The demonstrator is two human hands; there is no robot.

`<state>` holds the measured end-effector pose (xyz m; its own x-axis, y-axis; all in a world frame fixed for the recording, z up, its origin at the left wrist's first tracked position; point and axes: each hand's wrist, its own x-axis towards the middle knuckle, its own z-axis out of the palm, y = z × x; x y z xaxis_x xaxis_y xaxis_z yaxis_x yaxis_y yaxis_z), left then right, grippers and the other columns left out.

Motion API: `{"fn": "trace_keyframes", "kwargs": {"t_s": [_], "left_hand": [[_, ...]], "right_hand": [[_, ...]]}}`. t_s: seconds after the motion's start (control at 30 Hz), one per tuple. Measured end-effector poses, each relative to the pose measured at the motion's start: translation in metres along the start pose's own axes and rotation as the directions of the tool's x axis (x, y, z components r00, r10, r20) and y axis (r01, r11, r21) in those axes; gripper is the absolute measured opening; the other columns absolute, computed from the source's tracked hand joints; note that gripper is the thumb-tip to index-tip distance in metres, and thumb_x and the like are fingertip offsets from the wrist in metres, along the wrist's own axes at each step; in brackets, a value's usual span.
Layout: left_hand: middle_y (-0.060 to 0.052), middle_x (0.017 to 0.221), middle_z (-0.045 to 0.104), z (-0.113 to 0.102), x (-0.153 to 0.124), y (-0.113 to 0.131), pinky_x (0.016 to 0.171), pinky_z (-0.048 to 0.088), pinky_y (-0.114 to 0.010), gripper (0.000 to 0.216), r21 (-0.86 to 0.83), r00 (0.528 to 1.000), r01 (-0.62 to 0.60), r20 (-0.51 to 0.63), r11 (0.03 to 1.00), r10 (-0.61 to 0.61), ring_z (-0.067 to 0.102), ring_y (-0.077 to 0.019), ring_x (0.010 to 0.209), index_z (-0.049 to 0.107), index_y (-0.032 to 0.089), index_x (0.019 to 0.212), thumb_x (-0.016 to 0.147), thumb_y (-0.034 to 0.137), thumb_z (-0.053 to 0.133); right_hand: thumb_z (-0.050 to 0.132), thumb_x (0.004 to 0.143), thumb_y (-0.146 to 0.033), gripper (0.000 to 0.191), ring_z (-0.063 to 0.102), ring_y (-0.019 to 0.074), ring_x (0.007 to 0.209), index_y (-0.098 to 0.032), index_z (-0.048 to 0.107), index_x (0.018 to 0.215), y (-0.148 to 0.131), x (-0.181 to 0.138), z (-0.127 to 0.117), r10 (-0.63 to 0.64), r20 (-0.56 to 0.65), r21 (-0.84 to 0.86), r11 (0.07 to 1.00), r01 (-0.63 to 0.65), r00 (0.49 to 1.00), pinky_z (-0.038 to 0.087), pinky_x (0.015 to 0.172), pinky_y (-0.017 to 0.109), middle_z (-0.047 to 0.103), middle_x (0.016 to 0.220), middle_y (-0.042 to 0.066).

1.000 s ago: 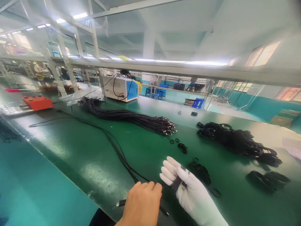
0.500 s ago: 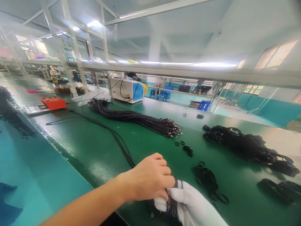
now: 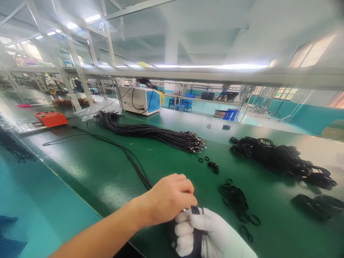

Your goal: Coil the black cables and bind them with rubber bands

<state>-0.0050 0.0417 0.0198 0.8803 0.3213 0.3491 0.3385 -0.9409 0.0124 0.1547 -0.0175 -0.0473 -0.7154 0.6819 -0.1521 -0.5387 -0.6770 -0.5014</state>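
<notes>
My right hand [image 3: 199, 229], in a white glove, is wrapped round a folded bundle of black cables [image 3: 197, 236]. A dark band crosses its gloved finger. Just above the bundle, my bare left hand [image 3: 170, 197] is closed at the top of the same cables, its fingertips largely hidden. A small shiny tip shows between the two hands. Loose cable lengths [image 3: 131, 156] trail from behind my left wrist toward the far left of the green table. Small black rubber rings [image 3: 213, 167] and a pile of larger rings [image 3: 236, 202] lie to the right of my hands.
A long bunch of black cables [image 3: 150, 132] with metal tips lies across the green table [image 3: 102, 168]. Behind it stands a white and blue machine [image 3: 139, 101]. A red control box [image 3: 51, 119] sits at far left. Heaped black cable coils [image 3: 279, 157] lie at right.
My left hand has shifted slightly up off the gloved fingers, and more of the bundle shows in my right hand. The camera view has turned a little, shifting the table scene leftward and up.
</notes>
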Motion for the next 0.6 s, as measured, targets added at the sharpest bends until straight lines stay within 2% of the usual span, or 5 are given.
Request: {"fn": "trace_keyframes", "kwargs": {"t_s": [0.13,0.23,0.33,0.47,0.6], "left_hand": [[0.0,0.076,0.058,-0.002,0.008,0.005,0.054,0.037,-0.022,0.015,-0.027,0.974,-0.042,0.222,0.999,0.047,0.049,-0.0119,0.066,0.06,0.018,0.065,0.079,0.014,0.057],[0.004,0.069,0.058,-0.01,0.018,-0.001,0.05,0.035,-0.02,0.012,-0.233,0.933,0.123,0.359,0.965,-0.032,0.052,-0.0102,0.063,0.061,0.02,0.067,0.079,0.022,0.062],[0.006,0.07,0.061,-0.013,0.02,-0.007,0.052,0.037,-0.016,0.006,-0.503,0.892,0.36,0.433,0.786,-0.131,0.055,-0.0089,0.066,0.062,0.021,0.074,0.078,0.026,0.064],[0.006,0.068,0.059,0.0,0.008,0.002,0.053,0.038,-0.016,0.004,-0.66,0.866,0.5,0.389,0.56,-0.314,0.052,-0.0081,0.062,0.061,0.02,0.08,0.078,0.023,0.06],[0.003,0.077,0.059,0.016,-0.005,0.021,0.064,0.041,-0.019,0.012,-0.699,0.837,0.485,0.198,0.526,-0.51,0.053,-0.0099,0.072,0.062,0.019,0.085,0.083,0.021,0.051]], "right_hand": [[0.071,0.07,-0.024,0.026,0.048,0.0106,0.062,-0.008,0.058,0.086,0.004,0.0,-0.008,0.028,0.042,0.003,1.0,-0.028,0.999,0.037,0.066,0.028,0.049,0.066,0.001],[0.074,0.067,-0.028,0.031,0.053,0.0118,0.065,-0.011,0.06,0.088,0.01,-0.003,-0.015,0.021,0.037,-0.001,1.0,-0.021,0.999,0.04,0.071,0.03,0.055,0.065,0.0],[0.074,0.066,-0.034,0.034,0.058,0.0161,0.073,-0.013,0.061,0.089,0.013,-0.008,-0.018,-0.008,0.02,0.017,1.0,0.008,1.0,0.041,0.073,0.032,0.06,0.064,0.001],[0.07,0.071,-0.038,0.032,0.062,0.0217,0.084,-0.014,0.064,0.091,0.012,-0.01,-0.016,-0.076,0.083,0.008,0.997,0.076,0.994,0.043,0.069,0.03,0.065,0.064,0.004],[0.062,0.079,-0.036,0.03,0.064,0.0266,0.087,-0.01,0.064,0.094,0.008,-0.005,-0.016,-0.152,0.161,-0.079,0.983,0.166,0.975,0.046,0.074,0.039,0.07,0.067,0.009]]}}
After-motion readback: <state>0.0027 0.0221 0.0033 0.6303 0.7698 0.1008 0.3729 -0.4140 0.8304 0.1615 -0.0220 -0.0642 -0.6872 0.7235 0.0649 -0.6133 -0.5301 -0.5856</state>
